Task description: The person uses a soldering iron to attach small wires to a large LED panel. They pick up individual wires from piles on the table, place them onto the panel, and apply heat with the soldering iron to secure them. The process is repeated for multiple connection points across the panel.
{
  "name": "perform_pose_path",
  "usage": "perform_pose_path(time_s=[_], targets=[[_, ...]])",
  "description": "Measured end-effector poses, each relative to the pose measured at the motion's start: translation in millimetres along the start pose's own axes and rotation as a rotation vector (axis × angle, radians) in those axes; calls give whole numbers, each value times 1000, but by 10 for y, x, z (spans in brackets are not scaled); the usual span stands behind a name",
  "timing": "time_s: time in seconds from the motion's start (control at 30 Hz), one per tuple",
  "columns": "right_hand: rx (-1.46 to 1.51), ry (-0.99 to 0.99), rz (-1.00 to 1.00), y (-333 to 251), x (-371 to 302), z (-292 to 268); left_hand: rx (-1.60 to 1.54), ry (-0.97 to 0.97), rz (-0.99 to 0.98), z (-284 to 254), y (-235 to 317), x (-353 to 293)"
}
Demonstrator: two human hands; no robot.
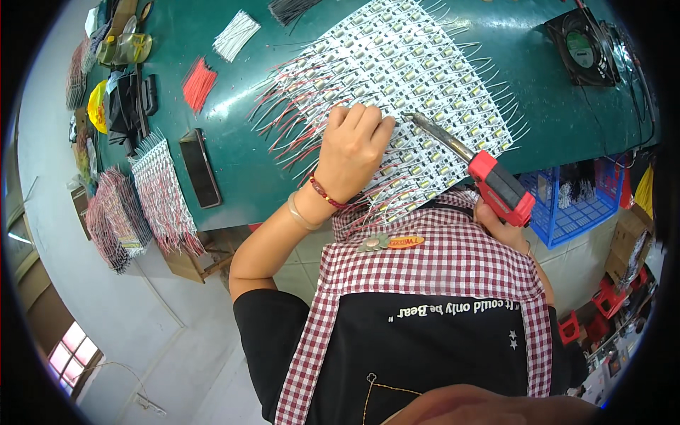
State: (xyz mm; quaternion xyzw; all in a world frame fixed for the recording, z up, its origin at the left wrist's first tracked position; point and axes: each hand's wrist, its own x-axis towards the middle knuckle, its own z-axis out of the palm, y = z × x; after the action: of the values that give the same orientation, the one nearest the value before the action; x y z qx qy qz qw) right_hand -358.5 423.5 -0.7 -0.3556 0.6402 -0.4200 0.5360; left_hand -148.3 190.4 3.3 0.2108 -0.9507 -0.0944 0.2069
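A large white panel of small circuit boards (432,78) lies on the green table, with red and white wires sticking out along its sides. My left hand (358,145) rests over the panel's middle, its fingers curled in a pinch; whatever they hold is hidden beneath them. In my right hand (496,221), at the table's near edge, is a red and black soldering gun (501,188). Its metal tip points up and left, at the boards just right of my left fingers. The gun's body covers part of my right fingers.
Left of the panel lie a dark phone (200,168), red wires (199,85), white wires (236,35) and wired boards (163,191). Black wires (290,10) lie at the far edge. A black fan (581,49) stands far right, above a blue crate (574,212).
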Motion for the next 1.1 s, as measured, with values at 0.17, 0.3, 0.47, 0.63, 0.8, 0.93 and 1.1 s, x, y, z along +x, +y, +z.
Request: perform_pose_path(time_s=[0.17,0.3,0.47,0.63,0.8,0.93,1.1], targets=[[94,19,3,59,-61,-8,18,55,-16,-141,127,41],[53,-3,-27,150,-121,-70,-166,31,-72,-46,189,-49],[-17,-8,-43,172,-154,-85,-169,10,-84,50,189,-94],[-15,-3,-14,135,-159,-70,-130,8,-66,69,199,-100],[-60,11,-23,51,-105,-28,-100,-20,-64,47,247,-115],[-102,18,-51,31,-80,-15,-107,41,-47,98,232,-111],[-95,2,-94,199,-157,-64,-48,55,-33,89,247,-111]])
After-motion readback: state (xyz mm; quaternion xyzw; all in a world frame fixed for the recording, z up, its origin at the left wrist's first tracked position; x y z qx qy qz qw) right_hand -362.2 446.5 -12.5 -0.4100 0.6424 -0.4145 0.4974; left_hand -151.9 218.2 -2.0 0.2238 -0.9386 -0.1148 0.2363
